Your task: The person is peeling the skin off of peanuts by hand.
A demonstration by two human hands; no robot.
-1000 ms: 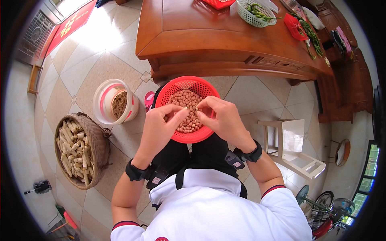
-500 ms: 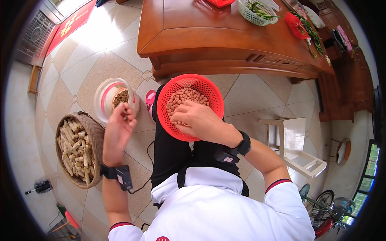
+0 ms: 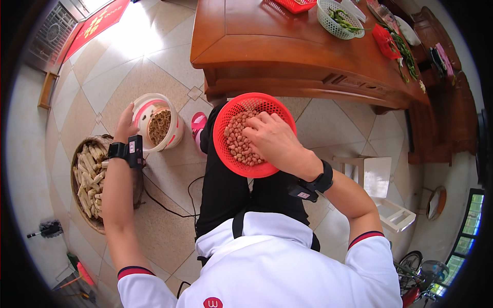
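Observation:
A red perforated basket [image 3: 285, 115] rests on my lap with a layer of pinkish shelled peanuts [image 3: 239, 138] inside. My right hand [image 3: 272, 136] reaches in from the right, its curled fingertips down among the peanuts; what lies under them is hidden. To the left, a whitish plastic bucket [image 3: 177, 136] with a pink band stands on the floor, holding brown crumbly bits [image 3: 159, 126]. My left hand [image 3: 125, 124] is at the bucket's left rim and appears to grip it, its fingers partly hidden.
A woven basket [image 3: 138, 179] of bare corn cobs [image 3: 90, 174] stands left of my leg. Ahead is a wooden table [image 3: 257, 46] bearing a pale colander [image 3: 328, 23] of green peppers. A white chair [image 3: 377, 177] stands right; a black cable [image 3: 164, 208] crosses the floor.
My left hand has moved from above the bucket's near side outward to its left rim. My right hand has shifted over the peanuts toward the basket's right side. The whole view has shifted slightly.

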